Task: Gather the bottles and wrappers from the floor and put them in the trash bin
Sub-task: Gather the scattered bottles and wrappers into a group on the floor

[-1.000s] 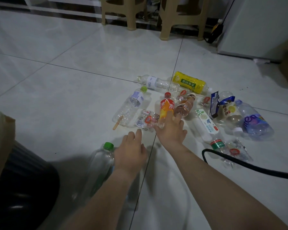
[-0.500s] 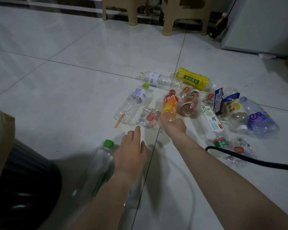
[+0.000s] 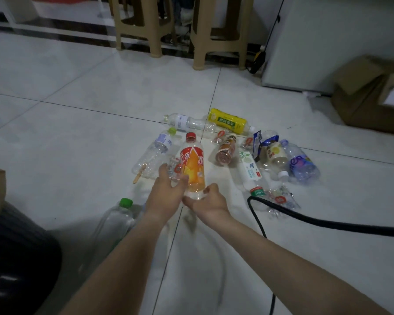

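R hand (image 3: 210,202) gripping orange bottle (image 3: 192,169) base

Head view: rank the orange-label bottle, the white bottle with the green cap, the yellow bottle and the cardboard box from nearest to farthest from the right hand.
1. orange-label bottle, in the right hand
2. white bottle with the green cap, just right
3. yellow bottle, beyond the pile
4. cardboard box, far right

There are 9 bottles (image 3: 192,169), 5 wrappers (image 3: 280,198), 1 wooden stick (image 3: 139,173), 2 stools (image 3: 143,26) and 1 cardboard box (image 3: 371,94).
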